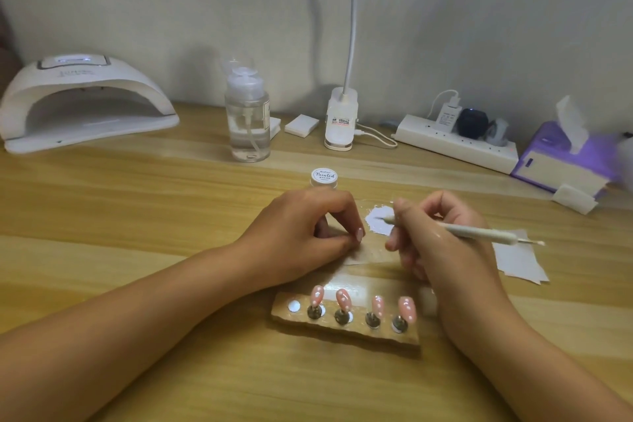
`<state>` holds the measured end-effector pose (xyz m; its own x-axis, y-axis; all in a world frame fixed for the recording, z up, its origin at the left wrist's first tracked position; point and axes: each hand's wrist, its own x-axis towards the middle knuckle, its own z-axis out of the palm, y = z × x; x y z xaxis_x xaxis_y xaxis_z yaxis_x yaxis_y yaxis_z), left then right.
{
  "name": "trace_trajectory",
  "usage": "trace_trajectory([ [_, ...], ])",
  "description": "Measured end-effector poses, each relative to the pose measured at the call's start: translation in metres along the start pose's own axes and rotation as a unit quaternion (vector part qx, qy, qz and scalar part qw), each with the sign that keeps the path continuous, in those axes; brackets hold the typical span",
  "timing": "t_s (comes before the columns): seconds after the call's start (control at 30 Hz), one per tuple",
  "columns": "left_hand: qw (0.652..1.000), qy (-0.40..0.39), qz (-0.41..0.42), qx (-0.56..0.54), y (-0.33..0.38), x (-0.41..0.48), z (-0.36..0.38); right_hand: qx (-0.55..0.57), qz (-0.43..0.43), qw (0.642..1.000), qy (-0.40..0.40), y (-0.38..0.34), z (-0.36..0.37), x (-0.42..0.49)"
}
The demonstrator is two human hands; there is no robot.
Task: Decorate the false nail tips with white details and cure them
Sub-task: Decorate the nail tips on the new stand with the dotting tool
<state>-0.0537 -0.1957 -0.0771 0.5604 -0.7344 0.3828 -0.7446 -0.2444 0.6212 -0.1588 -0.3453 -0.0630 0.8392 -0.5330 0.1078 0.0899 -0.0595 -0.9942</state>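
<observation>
False nail tips: four pink ones with white dots, standing on pegs in a wooden holder on the bench, near edge, between the two forearms. Leftmost slot of the holder has no tip. Right hand grips a dotting pen; its working end sits in a white gel patch on a clear sheet just behind the holder. Left hand has its fingers curled, tips down at the sheet's left edge; can't tell if it's pinching anything. Small lidded jar marked "Painted" just behind the hands. Curing lamp far left at the wall, well apart from the tips. Pump bottle, power strip and purple tissue box along the back.
</observation>
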Motion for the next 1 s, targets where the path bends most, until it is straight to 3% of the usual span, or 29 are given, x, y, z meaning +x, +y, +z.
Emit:
trace_trajectory([
  [0.23,1.0,0.003,0.003,0.006,0.0001,0.0007,0.0002,-0.072,-0.004,0.997,-0.029,0.0017,0.0012,-0.0012],
  [1.0,1.0,0.004,0.006,0.014,-0.0008,0.0008,0.0007,-0.055,0.002,0.998,-0.026,0.0007,0.003,0.0006],
])
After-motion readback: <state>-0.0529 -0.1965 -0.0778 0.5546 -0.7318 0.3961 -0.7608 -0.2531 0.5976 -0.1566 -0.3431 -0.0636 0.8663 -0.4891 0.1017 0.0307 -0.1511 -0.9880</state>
